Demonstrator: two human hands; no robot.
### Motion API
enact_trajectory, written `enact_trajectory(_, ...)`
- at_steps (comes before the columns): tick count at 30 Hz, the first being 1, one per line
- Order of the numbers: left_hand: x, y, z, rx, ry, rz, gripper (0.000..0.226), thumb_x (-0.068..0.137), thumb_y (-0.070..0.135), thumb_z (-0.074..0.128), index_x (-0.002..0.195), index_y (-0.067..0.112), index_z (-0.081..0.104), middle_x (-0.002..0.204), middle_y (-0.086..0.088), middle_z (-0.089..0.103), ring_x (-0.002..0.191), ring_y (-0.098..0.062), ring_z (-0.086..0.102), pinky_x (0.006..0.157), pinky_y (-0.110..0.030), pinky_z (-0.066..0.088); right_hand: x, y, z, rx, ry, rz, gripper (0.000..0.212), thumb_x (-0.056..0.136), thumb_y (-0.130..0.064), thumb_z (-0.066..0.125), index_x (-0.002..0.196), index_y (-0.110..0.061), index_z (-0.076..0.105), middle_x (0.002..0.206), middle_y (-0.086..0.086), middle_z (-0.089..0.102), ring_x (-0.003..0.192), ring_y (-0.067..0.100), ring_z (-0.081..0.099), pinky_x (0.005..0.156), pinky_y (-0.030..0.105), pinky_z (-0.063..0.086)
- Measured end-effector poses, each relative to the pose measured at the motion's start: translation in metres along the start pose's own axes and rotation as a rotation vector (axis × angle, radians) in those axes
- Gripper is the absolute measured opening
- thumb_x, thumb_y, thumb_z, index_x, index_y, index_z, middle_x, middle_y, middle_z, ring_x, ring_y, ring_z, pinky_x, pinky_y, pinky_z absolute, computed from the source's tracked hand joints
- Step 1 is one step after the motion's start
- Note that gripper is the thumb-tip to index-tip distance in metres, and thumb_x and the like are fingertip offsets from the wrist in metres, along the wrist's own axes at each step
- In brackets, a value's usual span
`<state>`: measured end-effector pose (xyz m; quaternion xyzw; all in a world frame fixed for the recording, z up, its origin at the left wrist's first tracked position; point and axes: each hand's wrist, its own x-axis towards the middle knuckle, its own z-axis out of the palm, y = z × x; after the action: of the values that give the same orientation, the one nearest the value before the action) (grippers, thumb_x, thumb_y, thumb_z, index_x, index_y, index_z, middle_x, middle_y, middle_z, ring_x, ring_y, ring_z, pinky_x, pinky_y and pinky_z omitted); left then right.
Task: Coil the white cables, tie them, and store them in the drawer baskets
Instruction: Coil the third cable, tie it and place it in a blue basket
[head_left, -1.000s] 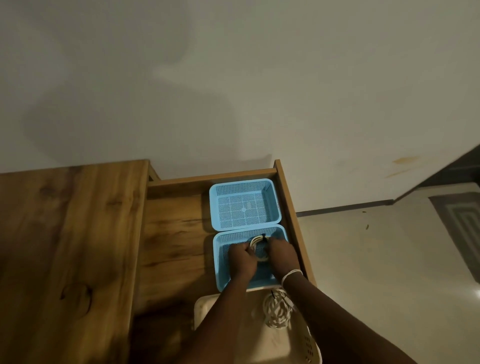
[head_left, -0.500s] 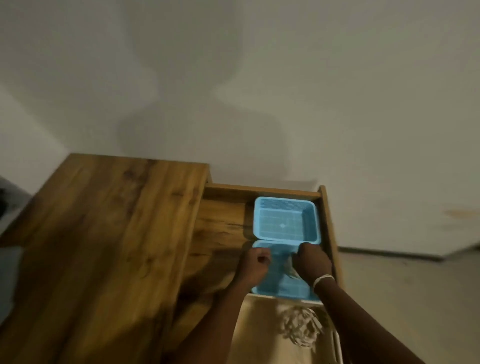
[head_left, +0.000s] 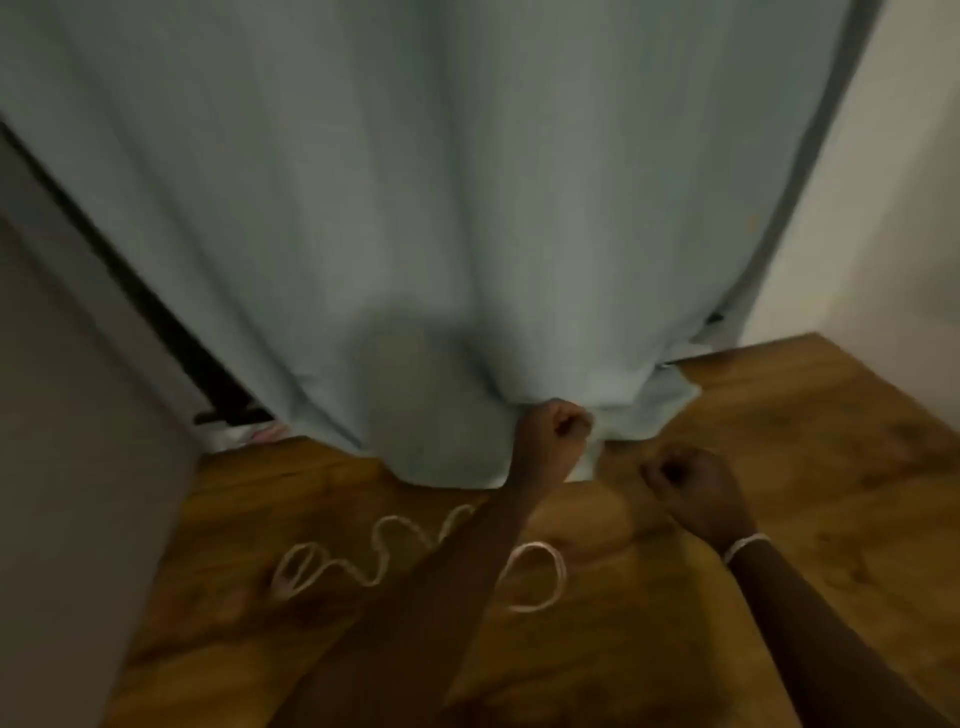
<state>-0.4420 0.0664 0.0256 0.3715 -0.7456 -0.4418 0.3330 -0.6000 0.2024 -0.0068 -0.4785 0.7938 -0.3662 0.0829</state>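
Since the head camera swung off the open drawer and its blue baskets, a wooden tabletop (head_left: 779, 493) under a pale blue curtain (head_left: 415, 208) fills the blurred view. One loose white cable (head_left: 363, 564) snakes at seven o'clock of the left hand (head_left: 550, 441). Left hand and right hand (head_left: 691, 488) are curled into fists, apparently empty. Likely the next cable awaits coiling.

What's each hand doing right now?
Left hand: closed in a fist near the curtain; contents cannot be told.
Right hand: closed in a fist, nothing visible in it.
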Motion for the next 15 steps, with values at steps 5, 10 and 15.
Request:
enact_trajectory(5, -0.019, -0.087, -0.155, 0.213, 0.315, -0.172, 0.017, 0.083, 0.026, 0.072, 0.087, 0.011, 0.068, 0.085, -0.003, 0.069, 0.076, -0.015, 0.061, 0.071, -0.023, 0.045, 0.02, -0.115, 0.117, 0.097, -0.327, -0.204, 0.014, 0.079, -0.029, 0.071, 0.071, -0.02, 0.066, 0.07, -0.009, 0.068, 0.069, 0.002, 0.064, 0.072, 0.025, 0.053)
enact_trajectory(10, -0.066, -0.168, -0.274, 0.445, 0.214, -0.43, 0.039, 0.081, 0.033, 0.053, 0.104, 0.005, 0.067, 0.111, -0.007, 0.065, 0.101, -0.023, 0.058, 0.086, -0.031, 0.044, 0.012, -0.201, 0.197, 0.006, -0.607, -0.273, 0.011, 0.083, -0.011, 0.068, 0.093, -0.015, 0.071, 0.085, -0.004, 0.068, 0.078, 0.01, 0.062, 0.081, 0.031, 0.055)
enact_trajectory(15, -0.105, -0.233, -0.315, 0.384, -0.097, -0.606, 0.065, 0.073, 0.01, 0.08, 0.132, 0.002, 0.055, 0.141, -0.016, 0.05, 0.13, -0.032, 0.048, 0.105, -0.042, 0.044, 0.0, -0.239, 0.255, -0.087, -0.794, -0.363, 0.023, 0.082, -0.023, 0.069, 0.095, -0.005, 0.071, 0.092, 0.012, 0.072, 0.079, 0.012, 0.063, 0.078, 0.023, 0.053)
